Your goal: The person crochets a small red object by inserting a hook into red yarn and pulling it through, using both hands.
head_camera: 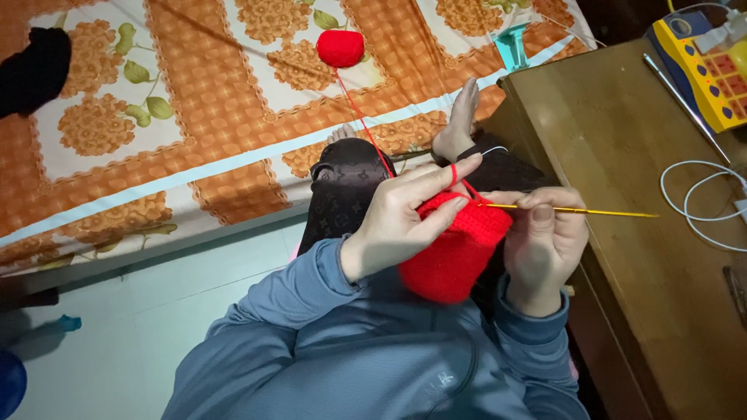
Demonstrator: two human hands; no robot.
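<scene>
Red crochet piece [455, 253] worked over the lap, beside the wooden desk [622, 202].

The piece was held in the closed grip of the left hand [405, 218], with red yarn [366, 124] looped over its index finger and led up to the ball [340, 47] on the bed [194, 101]. The yellow crochet hook [576, 210] was pinched narrowly in the right hand [545, 241], its tip at the piece's upper edge.

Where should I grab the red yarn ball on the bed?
Grip the yarn ball across its round middle, coming from above. It lies free on the bedspread, and its strand trails off the lower edge toward the left hand, so a top approach probably avoids snagging it.
</scene>
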